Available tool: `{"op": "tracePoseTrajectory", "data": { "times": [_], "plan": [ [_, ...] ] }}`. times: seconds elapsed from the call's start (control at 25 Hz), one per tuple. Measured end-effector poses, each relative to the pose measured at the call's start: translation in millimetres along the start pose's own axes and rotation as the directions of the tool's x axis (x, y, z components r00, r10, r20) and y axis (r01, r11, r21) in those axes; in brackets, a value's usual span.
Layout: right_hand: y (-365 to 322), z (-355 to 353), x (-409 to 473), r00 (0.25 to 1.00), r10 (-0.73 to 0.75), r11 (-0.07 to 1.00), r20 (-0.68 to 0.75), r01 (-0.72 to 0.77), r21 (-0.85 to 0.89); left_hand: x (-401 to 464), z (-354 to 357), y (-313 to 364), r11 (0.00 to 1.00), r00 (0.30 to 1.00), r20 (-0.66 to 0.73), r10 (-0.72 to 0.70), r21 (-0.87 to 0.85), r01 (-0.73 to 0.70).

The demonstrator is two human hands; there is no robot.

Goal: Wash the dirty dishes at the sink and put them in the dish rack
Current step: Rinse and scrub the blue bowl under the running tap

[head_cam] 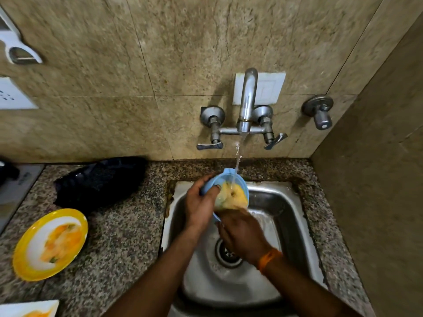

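Holding blue bowl (225,179) of yellow residue.

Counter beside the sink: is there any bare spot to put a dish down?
Yes: bare granite between the yellow plate and the sink rim. The back left is taken by a black bag. Another plate fills the near-left corner.

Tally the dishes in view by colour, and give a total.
Blue: 1, the blue bowl held under the running water over the sink.
Yellow-rimmed: 1, the round plate on the counter.
White: 1, the dish corner at the bottom left edge, mostly cut off.
Total: 3
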State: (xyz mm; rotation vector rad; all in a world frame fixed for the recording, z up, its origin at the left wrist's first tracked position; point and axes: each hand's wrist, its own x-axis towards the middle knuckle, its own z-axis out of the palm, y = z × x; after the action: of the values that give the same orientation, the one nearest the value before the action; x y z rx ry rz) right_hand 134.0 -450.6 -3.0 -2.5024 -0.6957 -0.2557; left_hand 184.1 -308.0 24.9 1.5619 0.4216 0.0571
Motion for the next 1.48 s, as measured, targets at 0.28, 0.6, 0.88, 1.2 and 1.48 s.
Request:
{"op": "tracePoseTrajectory", "data": {
  "times": [0.28,0.6,0.88,1.2,1.48],
  "plan": [
    [-24,14,5,0.975,0.218,0.975,0.029,-0.219,0.037,24,3,6,0.993,0.994,-0.023,-0.102,0.058,0.103],
    [23,-14,20,0.999,-0.028,0.997,-0.015,0.027,-0.070,-1,4,13,0.994,0.995,0.037,-0.090,-0.057,0.092],
    [24,7,4,0.985,-0.154,0.985,0.081,0.160,-0.064,-4,-5,-7,1.000,1.000,-0.003,0.021,-0.018,-0.021],
    [-4,17,1,0.995,0.022,1.000,-0.098,-0.021,0.009,-27,1,0,0.983,0.995,0.057,0.079,-0.171,-0.068],
    [49,-16,6,0.972,-0.223,0.973,0.078,0.227,-0.045,-1,-12,3,0.994,0.994,0.080,-0.075,-0.076,0.081]
  ]
}}
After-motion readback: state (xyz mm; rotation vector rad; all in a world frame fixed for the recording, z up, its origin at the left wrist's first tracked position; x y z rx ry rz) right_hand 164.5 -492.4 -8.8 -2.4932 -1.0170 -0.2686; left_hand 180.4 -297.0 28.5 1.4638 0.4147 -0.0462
